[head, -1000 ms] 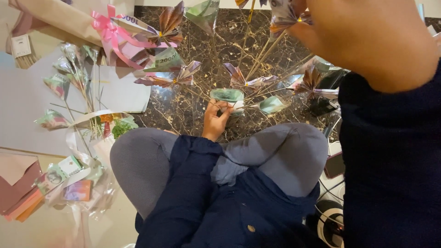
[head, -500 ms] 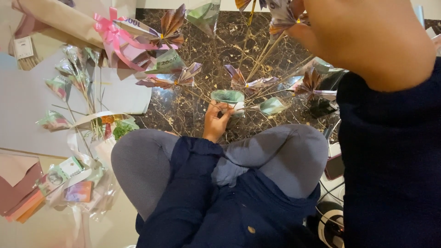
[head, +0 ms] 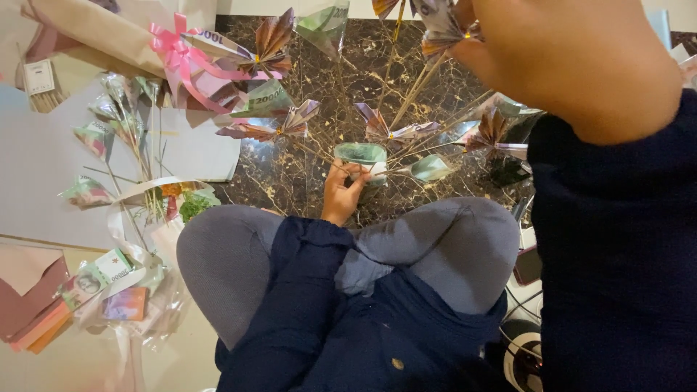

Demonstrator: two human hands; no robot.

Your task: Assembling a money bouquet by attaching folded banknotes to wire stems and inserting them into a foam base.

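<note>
Head view: the person is sitting with grey-clad knees drawn up over a dark marbled floor (head: 290,174), looking down between them. The left hand (head: 341,194) is reaching forward from a navy sleeve and is pinching the near edge of a rolled green banknote (head: 361,154), fingers curled around its lower rim. That roll is sitting at the near end of a fan of thin sticks (head: 406,109), which are spreading away and upward toward the far right of the scene.

The right hand (head: 573,58) is looming large and close to the camera at the upper right. It is raised well above the floor, and its fingers seem to be closing on a folded banknote flower (head: 435,25) at the far end of the sticks, though the grip itself is partly cut off by the frame edge.

So the long axis of the stick bundle is running from near centre to far right, with the left hand nearer the rolled note and the right hand nearer the flower tips.

To the left, a pink ribbon (head: 174,51) is tying a paper-wrapped bouquet (head: 80,36), and more folded notes are lying just beside a cellophane bundle (head: 138,290).
</note>
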